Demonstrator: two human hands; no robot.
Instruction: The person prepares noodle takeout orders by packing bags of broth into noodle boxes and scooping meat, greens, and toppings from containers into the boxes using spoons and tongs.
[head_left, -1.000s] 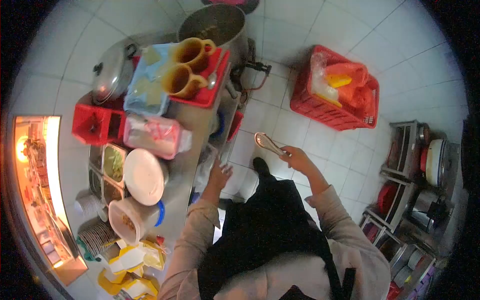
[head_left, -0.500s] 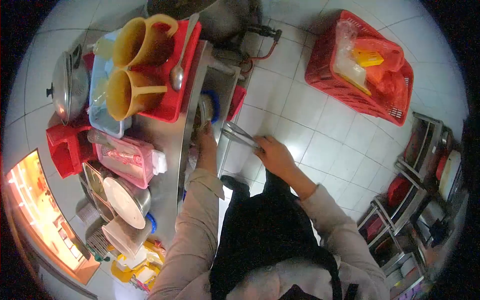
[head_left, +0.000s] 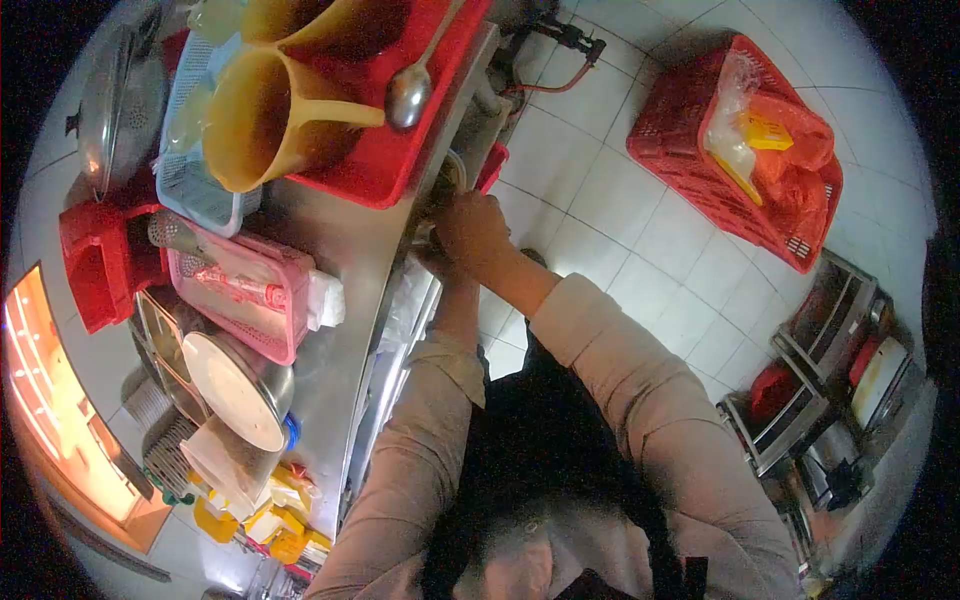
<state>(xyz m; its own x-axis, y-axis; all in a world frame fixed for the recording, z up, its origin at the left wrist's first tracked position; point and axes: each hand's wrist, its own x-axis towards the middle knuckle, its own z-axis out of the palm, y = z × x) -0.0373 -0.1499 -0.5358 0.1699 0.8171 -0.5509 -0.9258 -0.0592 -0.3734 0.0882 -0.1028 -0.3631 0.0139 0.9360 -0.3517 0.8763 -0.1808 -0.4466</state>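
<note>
My right hand (head_left: pixel 474 232) is at the counter's edge, fingers curled. What it grips is hidden; the metal utensil cannot be made out. Mostly behind and below it, my left hand (head_left: pixel 436 256) has its fingers hidden. Just beyond both hands, partly under the counter, shows the rim of a round container (head_left: pixel 455 172). Above and left, a red tray (head_left: pixel 390 165) on the steel counter (head_left: pixel 335 232) bears a metal spoon (head_left: pixel 408 97) and a yellow-brown mug (head_left: pixel 250 125), with another mug behind.
Left are a blue basket (head_left: pixel 205 192), a pink basket (head_left: pixel 297 300), a white plate (head_left: pixel 232 390) and a lidded pot (head_left: pixel 120 110). A red crate (head_left: pixel 672 115) with bags stands on the floor. Metal racks (head_left: pixel 815 370) stand at right.
My right hand has moved left and up to my left hand, and the metal utensil has gone out of sight. The view has shifted closer to the counter, so the mugs look larger.
</note>
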